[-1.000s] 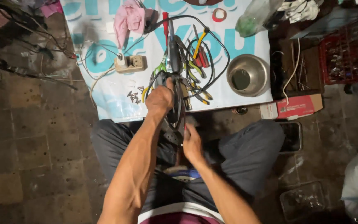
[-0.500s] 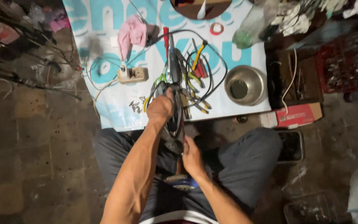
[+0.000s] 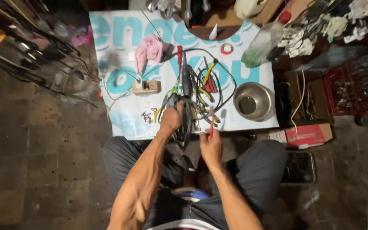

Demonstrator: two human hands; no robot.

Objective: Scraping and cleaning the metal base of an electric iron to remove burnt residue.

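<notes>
I sit on the floor with a dark clothes iron (image 3: 185,111) standing between my knees at the near edge of a white and blue printed sheet (image 3: 120,115). My left hand (image 3: 171,118) grips the iron's body from the left. My right hand (image 3: 210,147) is just right of the iron and holds a thin red-handled screwdriver (image 3: 211,122) upright. Pliers with yellow and red handles and a black cord (image 3: 218,85) lie on the sheet just beyond the iron.
On the sheet lie a steel bowl (image 3: 253,102), a beige power strip (image 3: 146,87), a pink cloth (image 3: 148,49), a roll of red tape (image 3: 226,48), loose screws (image 3: 146,116) and a plastic bottle (image 3: 260,42). A red box (image 3: 306,135) and dark tray (image 3: 299,168) sit right.
My right hand has come away from the iron's near end and moved right, now holding the red screwdriver upright. My left hand stays on the iron. The view has shifted slightly.
</notes>
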